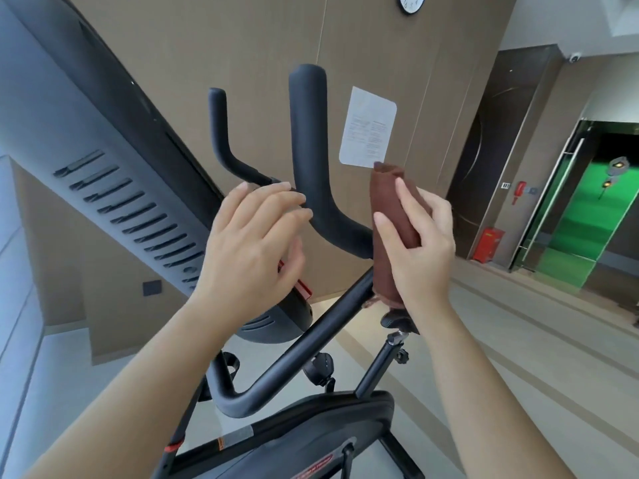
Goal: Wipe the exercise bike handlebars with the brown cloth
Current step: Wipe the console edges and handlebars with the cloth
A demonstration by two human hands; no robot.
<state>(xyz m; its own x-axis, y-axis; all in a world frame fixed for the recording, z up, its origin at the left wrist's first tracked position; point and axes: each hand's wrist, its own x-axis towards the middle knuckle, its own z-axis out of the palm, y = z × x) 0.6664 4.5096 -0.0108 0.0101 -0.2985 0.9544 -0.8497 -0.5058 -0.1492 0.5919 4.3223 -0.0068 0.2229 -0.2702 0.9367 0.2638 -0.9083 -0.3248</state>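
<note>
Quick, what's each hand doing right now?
Left hand: open, fingers nearly straight, holding nothing.
Right hand: closed around the rolled brown cloth.

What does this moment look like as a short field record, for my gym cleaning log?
left hand: open, fingers straight, beside the black padded exercise bike handlebars
right hand: grips the rolled brown cloth
cloth position: upright, over the handlebars' lower bend
wall: white paper notice, round clock
</note>
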